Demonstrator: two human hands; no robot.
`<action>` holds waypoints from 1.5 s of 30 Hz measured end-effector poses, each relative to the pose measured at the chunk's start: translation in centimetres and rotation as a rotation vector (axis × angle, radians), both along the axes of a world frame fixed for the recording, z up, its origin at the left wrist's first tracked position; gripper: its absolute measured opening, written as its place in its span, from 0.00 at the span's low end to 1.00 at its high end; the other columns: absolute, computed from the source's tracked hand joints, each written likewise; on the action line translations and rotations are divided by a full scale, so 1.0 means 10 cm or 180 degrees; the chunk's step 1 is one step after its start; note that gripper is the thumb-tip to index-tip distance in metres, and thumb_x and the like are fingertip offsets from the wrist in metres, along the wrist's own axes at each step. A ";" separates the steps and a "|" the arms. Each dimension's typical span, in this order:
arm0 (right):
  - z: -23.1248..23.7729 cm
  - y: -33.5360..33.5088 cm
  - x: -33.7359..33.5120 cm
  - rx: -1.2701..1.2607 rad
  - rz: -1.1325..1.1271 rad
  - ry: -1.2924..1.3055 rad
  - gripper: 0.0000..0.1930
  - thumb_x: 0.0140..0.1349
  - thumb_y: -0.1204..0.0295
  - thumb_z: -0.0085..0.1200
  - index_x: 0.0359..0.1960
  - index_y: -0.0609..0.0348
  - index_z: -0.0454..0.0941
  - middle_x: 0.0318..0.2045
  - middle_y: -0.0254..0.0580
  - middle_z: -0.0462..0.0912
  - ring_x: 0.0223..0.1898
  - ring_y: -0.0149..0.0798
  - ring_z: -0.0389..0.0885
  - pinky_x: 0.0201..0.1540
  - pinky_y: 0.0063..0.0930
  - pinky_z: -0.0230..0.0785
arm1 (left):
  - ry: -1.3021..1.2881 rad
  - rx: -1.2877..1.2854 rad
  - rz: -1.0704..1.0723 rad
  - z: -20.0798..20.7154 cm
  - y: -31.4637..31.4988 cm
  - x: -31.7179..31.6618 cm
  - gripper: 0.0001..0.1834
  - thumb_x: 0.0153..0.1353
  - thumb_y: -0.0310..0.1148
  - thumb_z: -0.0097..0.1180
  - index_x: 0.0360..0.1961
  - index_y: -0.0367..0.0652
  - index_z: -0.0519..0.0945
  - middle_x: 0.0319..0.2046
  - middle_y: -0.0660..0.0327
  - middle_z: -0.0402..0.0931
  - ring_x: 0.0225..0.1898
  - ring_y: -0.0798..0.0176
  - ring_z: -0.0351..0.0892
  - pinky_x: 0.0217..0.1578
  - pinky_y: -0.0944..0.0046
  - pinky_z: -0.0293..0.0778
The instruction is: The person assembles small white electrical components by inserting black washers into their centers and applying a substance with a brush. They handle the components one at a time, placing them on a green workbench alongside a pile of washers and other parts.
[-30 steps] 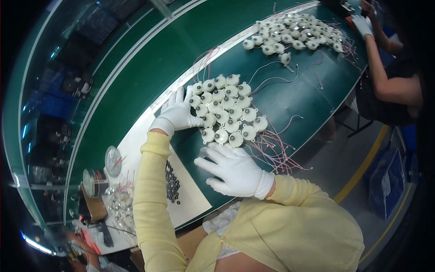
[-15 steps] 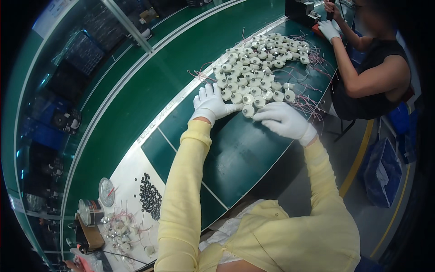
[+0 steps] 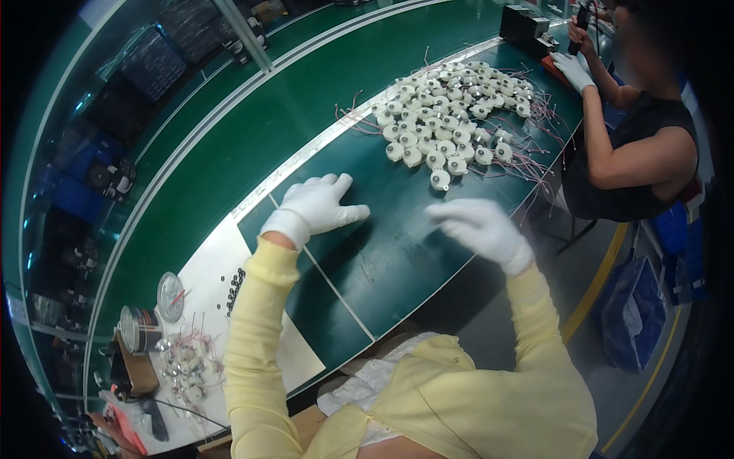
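Note:
My left hand (image 3: pixel 315 208), in a white glove, hovers over the green tabletop (image 3: pixel 382 252) with thumb and fingers apart and nothing in it. Across from it my right hand (image 3: pixel 482 232), gloved the same way and slightly blurred, has its fingers stretched out to the left; no object shows in it. Beyond both hands lies a dense cluster of small round white motors (image 3: pixel 436 122) with dark shafts and pink wire leads. One motor (image 3: pixel 440 180) sits at the cluster's near edge, closest to my right hand and apart from it.
At the lower left, a white sheet carries black rings (image 3: pixel 235 291), wired parts (image 3: pixel 187 371), a tin (image 3: pixel 140 330) and a round dish (image 3: pixel 170 297). A co-worker (image 3: pixel 638 145) sits at the far right by a black machine (image 3: pixel 527 29). A blue bin (image 3: pixel 631 314) stands on the floor.
Both hands have drawn away from the motors: the left back toward me and leftward, the right slightly nearer. The view has shifted a little; the motor cluster stays on the table.

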State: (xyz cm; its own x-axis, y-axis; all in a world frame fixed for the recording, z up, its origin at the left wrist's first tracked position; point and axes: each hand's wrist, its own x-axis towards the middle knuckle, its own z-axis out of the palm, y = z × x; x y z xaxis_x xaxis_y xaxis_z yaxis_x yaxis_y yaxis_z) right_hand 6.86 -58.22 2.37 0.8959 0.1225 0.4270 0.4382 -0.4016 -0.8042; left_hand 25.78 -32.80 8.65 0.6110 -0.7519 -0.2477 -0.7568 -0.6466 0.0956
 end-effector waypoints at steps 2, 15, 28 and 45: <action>0.00 0.24 0.17 -0.1367 0.0263 -0.0633 0.22 0.65 0.64 0.58 0.59 0.58 0.78 0.49 0.49 0.83 0.50 0.48 0.82 0.51 0.39 0.74 | -0.0228 -0.0367 -0.0174 0.03 0.28 -0.18 0.38 0.61 0.64 0.54 0.59 0.43 0.75 0.51 0.50 0.78 0.55 0.45 0.76 0.55 0.47 0.71; 0.02 -0.13 0.40 -0.1802 -0.0595 0.0450 0.21 0.72 0.70 0.51 0.65 0.63 0.73 0.63 0.49 0.78 0.66 0.44 0.72 0.70 0.34 0.59 | -0.0068 -0.1889 0.0716 0.28 2.34 -2.44 0.34 0.59 0.44 0.64 0.61 0.35 0.73 0.57 0.42 0.73 0.57 0.38 0.73 0.58 0.47 0.68; 1.06 3.01 0.65 -0.1138 0.2036 -0.0458 0.14 0.64 0.75 0.59 0.51 0.63 0.83 0.32 0.47 0.85 0.31 0.38 0.83 0.37 0.30 0.73 | -0.1824 -0.1580 0.2397 -0.36 3.32 -3.01 0.22 0.51 0.30 0.65 0.50 0.39 0.80 0.43 0.51 0.78 0.45 0.44 0.77 0.47 0.48 0.72; 0.26 4.93 1.22 -0.2522 0.2792 -0.0526 0.25 0.59 0.71 0.55 0.61 0.50 0.78 0.43 0.51 0.83 0.44 0.51 0.83 0.51 0.37 0.75 | -0.2546 -0.0906 0.3209 -0.70 3.99 -2.57 0.35 0.57 0.52 0.65 0.65 0.56 0.74 0.67 0.52 0.64 0.69 0.41 0.57 0.67 0.39 0.51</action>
State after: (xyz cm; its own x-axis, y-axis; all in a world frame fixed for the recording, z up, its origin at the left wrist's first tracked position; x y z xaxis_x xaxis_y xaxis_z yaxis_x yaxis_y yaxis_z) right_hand 19.04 -8.95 5.01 0.3164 0.9468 0.0586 0.8857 -0.2727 -0.3756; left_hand 0.04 7.11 1.67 0.8332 0.1514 0.5318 0.1317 -0.9884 0.0752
